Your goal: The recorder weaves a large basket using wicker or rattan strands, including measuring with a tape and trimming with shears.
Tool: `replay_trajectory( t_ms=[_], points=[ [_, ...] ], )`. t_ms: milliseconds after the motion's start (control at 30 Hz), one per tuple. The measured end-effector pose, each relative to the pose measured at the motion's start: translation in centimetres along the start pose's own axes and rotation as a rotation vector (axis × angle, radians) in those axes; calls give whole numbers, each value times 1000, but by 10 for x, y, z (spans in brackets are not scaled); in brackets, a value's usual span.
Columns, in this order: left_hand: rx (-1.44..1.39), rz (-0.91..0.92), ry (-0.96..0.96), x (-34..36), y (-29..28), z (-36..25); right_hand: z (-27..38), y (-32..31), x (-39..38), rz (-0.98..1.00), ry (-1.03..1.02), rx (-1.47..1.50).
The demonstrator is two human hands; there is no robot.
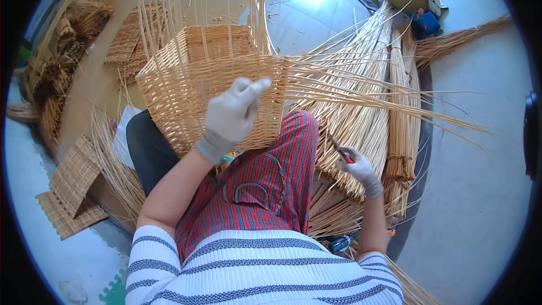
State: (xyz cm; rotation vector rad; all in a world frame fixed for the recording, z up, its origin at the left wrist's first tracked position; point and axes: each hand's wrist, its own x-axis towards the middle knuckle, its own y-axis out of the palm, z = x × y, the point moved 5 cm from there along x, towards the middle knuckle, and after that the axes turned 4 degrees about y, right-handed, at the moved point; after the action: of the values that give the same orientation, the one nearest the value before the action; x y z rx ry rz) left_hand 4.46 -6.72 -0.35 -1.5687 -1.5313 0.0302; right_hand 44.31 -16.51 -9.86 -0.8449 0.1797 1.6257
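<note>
A woven wicker basket (169,99) with an open top rests tilted across my lap, its loose stakes standing up at the back and fanning out to the right. My left hand (230,114), in a pale glove, lies against the near wall with its fingers curled and the index finger toward the right corner. Whatever is pinched in it is hidden. In my right hand (359,170), also gloved, is a small hand tool (342,151) with a red handle and a dark narrow end. That hand is held apart from the basket, beside my right knee.
Bundles of pale wicker rods (361,79) lie on the right, with a darker bundle (471,36) behind. Woven panels (79,175) lie on the left floor, and more (135,39) stand beyond the basket. Brown bundles (62,62) line the far left. A blue object (426,24) sits far right.
</note>
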Motion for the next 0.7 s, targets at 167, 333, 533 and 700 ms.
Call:
replay_trajectory(
  t_ms=[167, 333, 533, 700],
  points=[
    [-497, 131, -431, -95, 50, 4, -124, -27, 47, -781, 421, -783],
    [-806, -126, -804, -116, 64, -14, 15, 69, 32, -241, -620, 338],
    [-407, -442, -259, -71, 13, -58, 149, 225, -37, -21, -717, 369],
    [-701, 20, -608, -95, -10, -14, 188, 217, -34, -207, -1061, -274]
  ],
)
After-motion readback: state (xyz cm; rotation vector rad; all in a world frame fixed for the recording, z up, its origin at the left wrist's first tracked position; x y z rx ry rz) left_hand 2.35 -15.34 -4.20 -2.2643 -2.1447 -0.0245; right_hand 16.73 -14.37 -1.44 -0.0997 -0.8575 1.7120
